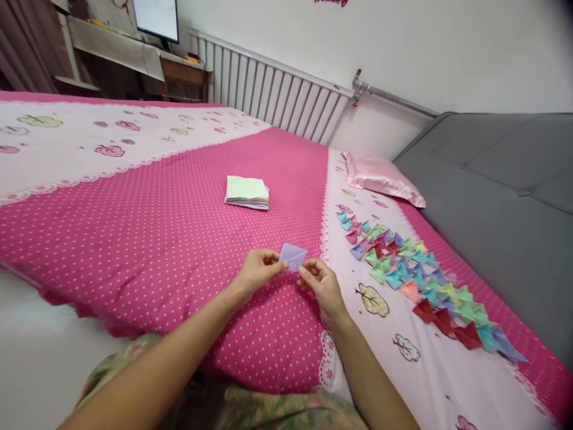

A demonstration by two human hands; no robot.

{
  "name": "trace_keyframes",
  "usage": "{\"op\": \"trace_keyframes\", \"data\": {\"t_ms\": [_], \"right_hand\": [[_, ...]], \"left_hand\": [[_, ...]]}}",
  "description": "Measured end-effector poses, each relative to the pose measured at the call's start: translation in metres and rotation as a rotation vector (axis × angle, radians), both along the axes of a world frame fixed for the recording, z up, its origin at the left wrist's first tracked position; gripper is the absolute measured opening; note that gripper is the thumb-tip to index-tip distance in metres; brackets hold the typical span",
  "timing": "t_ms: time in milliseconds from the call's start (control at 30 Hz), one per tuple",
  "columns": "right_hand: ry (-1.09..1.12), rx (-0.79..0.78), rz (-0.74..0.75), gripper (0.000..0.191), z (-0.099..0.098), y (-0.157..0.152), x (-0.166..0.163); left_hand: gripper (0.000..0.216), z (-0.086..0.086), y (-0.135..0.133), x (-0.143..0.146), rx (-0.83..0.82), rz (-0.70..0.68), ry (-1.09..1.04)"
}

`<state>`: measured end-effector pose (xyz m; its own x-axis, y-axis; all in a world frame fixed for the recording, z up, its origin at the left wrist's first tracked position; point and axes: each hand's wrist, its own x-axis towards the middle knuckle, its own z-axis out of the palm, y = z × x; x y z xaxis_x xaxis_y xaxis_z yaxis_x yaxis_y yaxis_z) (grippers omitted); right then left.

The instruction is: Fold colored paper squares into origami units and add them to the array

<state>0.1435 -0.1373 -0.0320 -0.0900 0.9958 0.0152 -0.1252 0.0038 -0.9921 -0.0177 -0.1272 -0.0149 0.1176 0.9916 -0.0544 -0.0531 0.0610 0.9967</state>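
Note:
Between my two hands is a small folded square of lavender paper (292, 255), held up just above the pink dotted bedspread. My left hand (260, 269) pinches its lower left edge between thumb and fingers. At its lower right corner, the thumb and fingers of my right hand (320, 284) close on the paper. A stack of square paper sheets (246, 192), pale green on top, lies on the bed beyond my hands. To the right, many folded paper boats (416, 275) in several colours stand in rows on the light strip of the bedspread.
A pink satin pillow (380, 180) rests near the grey padded headboard (496, 173) on the right. Behind the bed are a white radiator (273, 83) and a pipe (394, 98). A desk (116, 51) with a monitor (156, 18) stands at the back left.

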Motion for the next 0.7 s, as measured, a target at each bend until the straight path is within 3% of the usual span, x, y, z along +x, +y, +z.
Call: {"op": "trace_keyframes", "data": {"t_ms": [200,367,567,700], "right_hand": [[-0.136,0.095,-0.053,0.027,-0.003,0.005,0.005],[-0.18,0.098,-0.079,0.021,0.002,0.003,0.006],[-0.026,-0.066,-0.043,0.027,0.005,-0.002,0.003],[0.005,-0.038,-0.035,0.025,0.003,-0.002,0.001]], "left_hand": [[0.022,-0.016,0.004,-0.002,0.137,-0.106,0.208],[0.021,-0.013,0.003,-0.001,0.148,-0.065,0.212],[0.024,-0.001,-0.005,0.005,-0.128,-0.049,-0.15],[0.025,0.002,-0.008,0.006,-0.128,-0.073,-0.266]]}}
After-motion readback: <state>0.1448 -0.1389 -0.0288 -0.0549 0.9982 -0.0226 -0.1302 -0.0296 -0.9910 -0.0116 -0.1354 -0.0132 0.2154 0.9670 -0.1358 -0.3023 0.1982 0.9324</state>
